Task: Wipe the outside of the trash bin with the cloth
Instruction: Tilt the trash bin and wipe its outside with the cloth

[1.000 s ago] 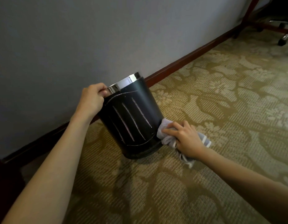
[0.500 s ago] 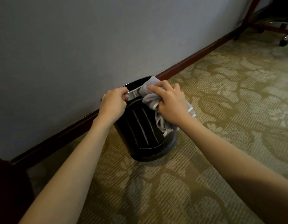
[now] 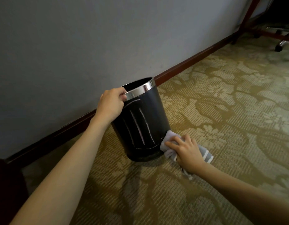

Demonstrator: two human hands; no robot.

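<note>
A black round trash bin (image 3: 143,124) with a shiny metal rim stands on the carpet near the wall, tilted slightly away from me. Pale vertical streaks run down its front. My left hand (image 3: 110,105) grips the rim at its left side. My right hand (image 3: 186,151) presses a grey cloth (image 3: 169,138) with white stripes against the bin's lower right side, close to the floor. Part of the cloth trails out under my palm onto the carpet.
A grey wall (image 3: 92,38) with a dark red baseboard (image 3: 189,62) runs behind the bin. Patterned olive carpet (image 3: 229,111) covers the floor. At the top right stand a wooden furniture leg (image 3: 244,18) and a chair's wheeled base (image 3: 281,42).
My right hand has swept the cloth from the bin's rim down its right side to the base. The left hand keeps hold of the rim.
</note>
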